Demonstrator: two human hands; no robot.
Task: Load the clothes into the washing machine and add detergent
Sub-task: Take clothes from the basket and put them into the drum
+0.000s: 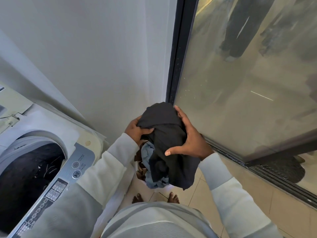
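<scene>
Both my hands hold a bunched black garment [167,133] in front of me, above a white laundry basket [164,187] on the floor. My left hand [137,131] grips its left side, and my right hand [190,138] clasps its right side with the thumb across the front. Part of the black cloth hangs down into the basket, over blue cloth [147,153] and brown pieces. At the lower left is a top-loading washing machine [80,150] with its drum [29,176] uncovered; dark clothes lie inside it. No detergent is in view.
The machine's control panel [56,184] with power and start buttons runs along its near edge, under my left sleeve. A white wall stands ahead. A dark-framed sliding glass door [240,83] fills the right side, its track along the tiled floor. My bare feet are below the basket.
</scene>
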